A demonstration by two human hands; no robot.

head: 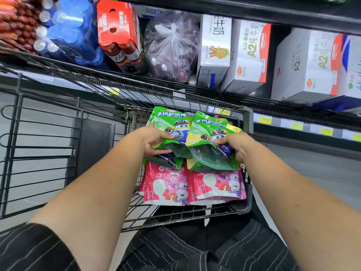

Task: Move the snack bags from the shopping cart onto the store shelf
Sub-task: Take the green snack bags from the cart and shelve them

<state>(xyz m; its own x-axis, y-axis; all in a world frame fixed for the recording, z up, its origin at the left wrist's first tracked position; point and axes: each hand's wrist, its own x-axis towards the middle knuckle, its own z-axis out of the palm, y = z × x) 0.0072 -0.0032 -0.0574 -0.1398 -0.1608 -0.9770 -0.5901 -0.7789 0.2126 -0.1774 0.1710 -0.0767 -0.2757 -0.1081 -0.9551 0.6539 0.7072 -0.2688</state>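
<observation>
Two green snack bags are lifted a little above the small upper basket of the black wire shopping cart (248,200). My left hand (154,142) grips the left green bag (170,124) at its lower left edge. My right hand (237,146) grips the right green bag (210,137) at its lower right side. Under them lie two pink snack bags (166,186) (218,184) side by side, with more green bags partly hidden beneath the held ones. The store shelf (214,92) runs across just beyond the cart.
The shelf holds a blue pack of water bottles (72,30), a red beer pack (119,32), a tied plastic bag (172,47) and white milk cartons (248,53) (308,63). Yellow price tags (266,120) line a lower shelf edge. The cart's large basket (39,145) is on the left.
</observation>
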